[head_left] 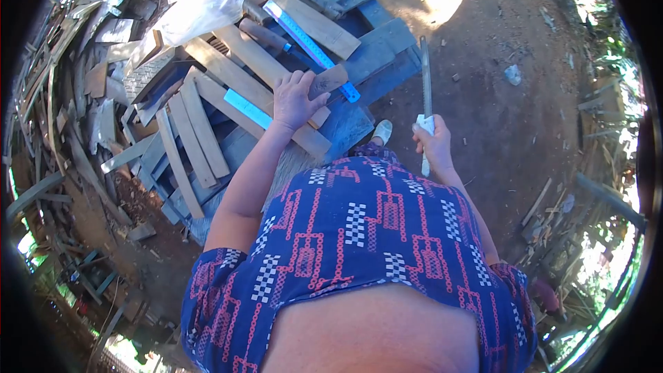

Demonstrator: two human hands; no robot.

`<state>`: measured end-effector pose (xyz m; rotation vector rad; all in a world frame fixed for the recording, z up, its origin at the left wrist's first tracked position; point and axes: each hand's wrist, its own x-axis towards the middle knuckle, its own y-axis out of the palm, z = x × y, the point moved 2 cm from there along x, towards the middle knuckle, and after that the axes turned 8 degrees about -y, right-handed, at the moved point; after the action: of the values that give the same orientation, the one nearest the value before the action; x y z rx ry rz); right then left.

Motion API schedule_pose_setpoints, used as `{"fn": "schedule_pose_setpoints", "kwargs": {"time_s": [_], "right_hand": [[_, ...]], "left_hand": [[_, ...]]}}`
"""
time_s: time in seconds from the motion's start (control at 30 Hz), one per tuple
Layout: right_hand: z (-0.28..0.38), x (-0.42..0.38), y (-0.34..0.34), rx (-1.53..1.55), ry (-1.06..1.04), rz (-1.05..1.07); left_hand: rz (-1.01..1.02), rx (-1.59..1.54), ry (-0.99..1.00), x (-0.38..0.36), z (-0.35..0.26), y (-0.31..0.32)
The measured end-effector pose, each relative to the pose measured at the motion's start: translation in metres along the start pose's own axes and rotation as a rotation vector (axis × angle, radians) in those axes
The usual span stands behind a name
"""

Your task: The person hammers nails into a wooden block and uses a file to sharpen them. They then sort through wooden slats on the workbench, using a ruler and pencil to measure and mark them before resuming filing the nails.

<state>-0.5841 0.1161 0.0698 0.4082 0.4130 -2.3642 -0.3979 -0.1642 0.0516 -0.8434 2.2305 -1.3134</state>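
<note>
My left hand is closed over a short piece of wood on the workbench, its fingers on the far side and its thumb on the near side. Down at my right side, my right hand grips the white handle of a narrow-bladed saw, the blade pointing away from me and apart from the wood. A long metal ruler lies slantwise just beyond my left hand. Closer to my forearm is a shorter, bright flat strip, resting on the boards.
Several loose planks cover the low, worn workbench. A clear plastic bag lies at its far left. Heaps of scrap wood line the left side. Bare soil stretches to the right, with a crumpled scrap on it.
</note>
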Motion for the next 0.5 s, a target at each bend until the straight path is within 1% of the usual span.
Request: {"fn": "schedule_pose_setpoints", "kwargs": {"time_s": [0.07, 0.13, 0.23, 0.27, 0.5], "right_hand": [[-0.001, 0.002, -0.007, -0.041, -0.044, -0.008], [-0.006, 0.004, -0.025, -0.007, -0.035, -0.015], [-0.022, 0.009, -0.060, 0.010, -0.043, -0.086], [-0.021, -0.006, -0.009, 0.000, -0.039, -0.107], [-0.031, -0.029, -0.022, -0.016, 0.031, -0.192]], "left_hand": [[-0.076, 0.076, 0.074, 0.000, -0.004, 0.003], [-0.059, 0.125, 0.075, 0.003, -0.016, 0.008], [-0.039, 0.177, 0.081, 0.007, -0.034, 0.012], [-0.032, 0.163, 0.076, -0.003, 0.021, -0.008], [-0.012, 0.140, 0.101, -0.013, 0.037, -0.018]]}}
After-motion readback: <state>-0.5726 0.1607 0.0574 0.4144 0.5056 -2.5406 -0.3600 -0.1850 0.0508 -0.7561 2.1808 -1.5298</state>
